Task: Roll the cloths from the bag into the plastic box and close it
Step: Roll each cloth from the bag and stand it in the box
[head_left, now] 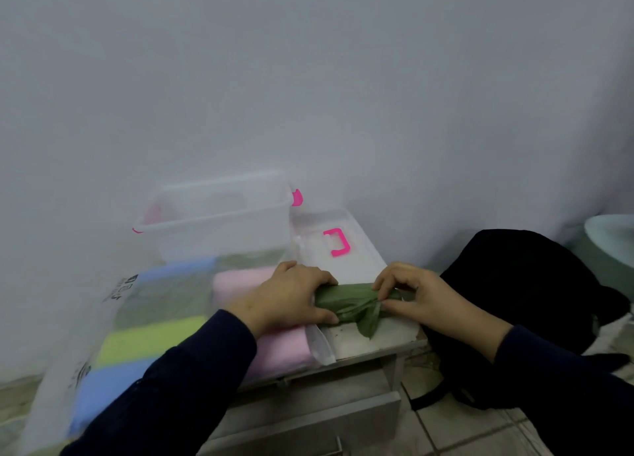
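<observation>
A green cloth [346, 301] lies rolled into a tight tube on the small table, with one loose corner hanging toward me. My left hand [291, 294] grips its left end and my right hand [411, 292] pinches its right end. Behind them stands the clear plastic box [219, 215] with pink latches, open; I see no cloth inside. Its lid [343, 246] with a pink handle lies flat to the right of the box. At the left, a clear plastic bag [113, 318] holds folded blue, green, yellow and pink cloths.
A black backpack [525, 294] sits on the tiled floor right of the table. The metal table [370, 352] has a drawer front below its edge. A grey wall rises close behind the box. A pale round object [614, 236] shows at far right.
</observation>
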